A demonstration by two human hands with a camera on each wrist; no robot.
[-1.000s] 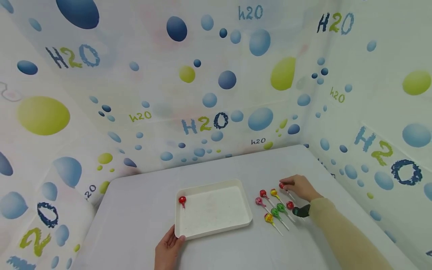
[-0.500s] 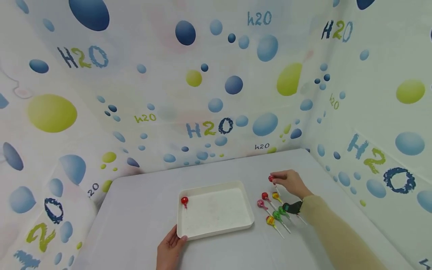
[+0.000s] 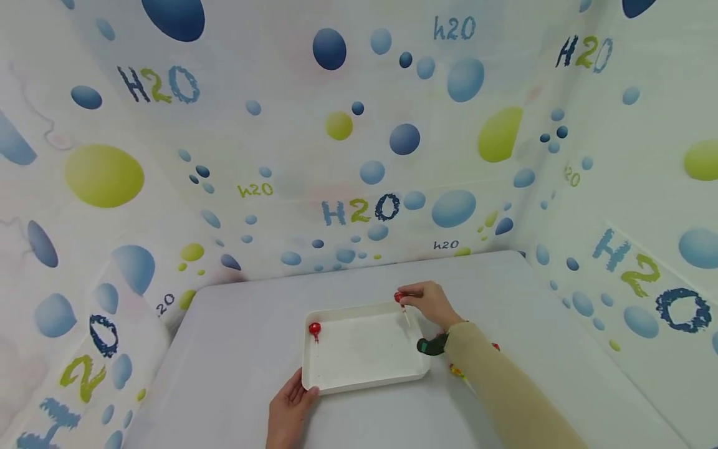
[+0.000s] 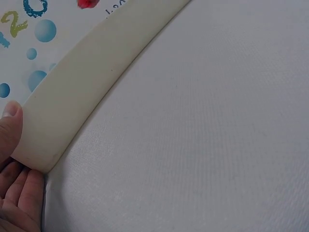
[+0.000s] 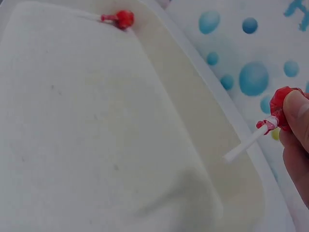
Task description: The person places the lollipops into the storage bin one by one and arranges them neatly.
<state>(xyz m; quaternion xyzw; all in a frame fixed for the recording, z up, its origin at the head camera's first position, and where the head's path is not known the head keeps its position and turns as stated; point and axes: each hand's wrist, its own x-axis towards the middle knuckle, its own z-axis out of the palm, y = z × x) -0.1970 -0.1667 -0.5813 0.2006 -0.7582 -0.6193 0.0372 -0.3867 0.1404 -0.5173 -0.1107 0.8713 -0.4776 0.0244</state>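
My left hand grips the front left corner of a white rectangular tray, thumb on the rim and fingers curled against the corner from outside. A red-wrapped lollipop lies inside along the tray's left side, its stick toward the front. Above the tray's back right corner, my right hand pinches a second red lollipop by its candy head. The white stick of this one points down over the tray wall. In the left wrist view the thumb presses the tray wall.
Right of the tray, my sleeve covers most of a group of lollipops. A yellow one and a bit of a red one show beside it. Patterned sheets wall off the white table behind and at both sides.
My right hand has carried the red lollipop left from beside the group to over the tray's back right corner. My left hand keeps its hold on the tray; the head view has shifted slightly.
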